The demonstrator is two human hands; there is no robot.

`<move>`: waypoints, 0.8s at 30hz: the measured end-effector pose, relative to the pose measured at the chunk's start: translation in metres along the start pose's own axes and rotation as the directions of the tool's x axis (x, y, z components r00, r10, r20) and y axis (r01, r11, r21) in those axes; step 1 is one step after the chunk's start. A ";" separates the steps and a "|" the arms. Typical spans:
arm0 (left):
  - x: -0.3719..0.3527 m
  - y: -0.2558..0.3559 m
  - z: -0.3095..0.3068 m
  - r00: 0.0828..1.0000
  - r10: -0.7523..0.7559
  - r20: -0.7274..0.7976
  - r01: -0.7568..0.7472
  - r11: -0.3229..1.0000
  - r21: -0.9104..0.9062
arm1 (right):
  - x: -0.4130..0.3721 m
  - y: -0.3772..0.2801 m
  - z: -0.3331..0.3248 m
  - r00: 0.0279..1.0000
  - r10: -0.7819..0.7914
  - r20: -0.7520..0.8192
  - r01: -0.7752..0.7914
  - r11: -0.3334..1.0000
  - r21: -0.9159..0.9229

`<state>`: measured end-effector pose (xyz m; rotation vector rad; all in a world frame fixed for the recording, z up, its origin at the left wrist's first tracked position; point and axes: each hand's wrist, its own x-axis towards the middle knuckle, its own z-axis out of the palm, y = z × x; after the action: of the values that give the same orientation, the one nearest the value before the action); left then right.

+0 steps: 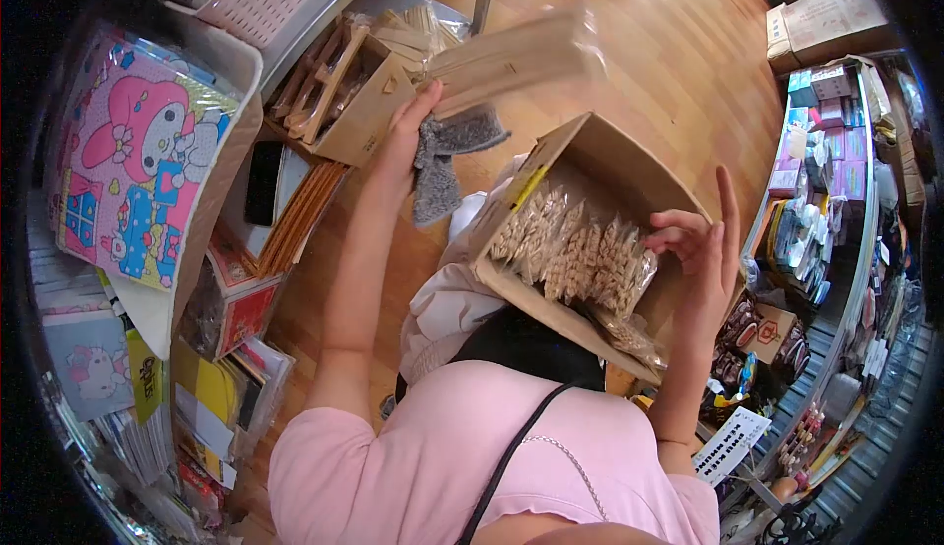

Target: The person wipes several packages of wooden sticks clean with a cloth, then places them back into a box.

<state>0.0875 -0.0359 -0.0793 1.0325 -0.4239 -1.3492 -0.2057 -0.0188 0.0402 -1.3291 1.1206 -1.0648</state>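
Several plaited pieces (594, 266) lie inside the cardboard box (639, 160).

Bright, fairly even light fills the scene; the wooden floor (678, 83) carries a soft sheen. Blur smears the flat package (521, 63); fisheye distortion bends the metal shelf (818, 402) near black corners.

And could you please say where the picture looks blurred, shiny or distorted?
Head view: brown pack in the left hand smeared, probably by motion; head view: glare on plastic bags in the carton; head view: right shelf edge bowed, corners black.
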 end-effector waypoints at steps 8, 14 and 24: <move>0.093 -0.078 -0.023 0.954 -0.052 -0.294 -0.007 0.980 -0.198 | 0.006 0.003 -0.006 0.998 -0.034 -0.061 0.028 0.995 -0.094; 0.184 -0.092 -0.043 0.881 -0.084 -0.466 -0.114 0.918 -0.381 | 0.011 0.003 -0.007 0.993 -0.017 -0.115 0.006 0.996 -0.093; 0.221 -0.088 -0.063 0.969 0.017 -0.248 -0.184 0.717 -0.672 | 0.017 0.006 -0.008 0.992 -0.007 -0.130 -0.005 0.996 -0.093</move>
<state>0.1356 -0.2082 -0.2481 0.5014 0.2060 -1.1267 -0.2113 -0.0374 0.0343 -1.3484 1.2794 -1.1252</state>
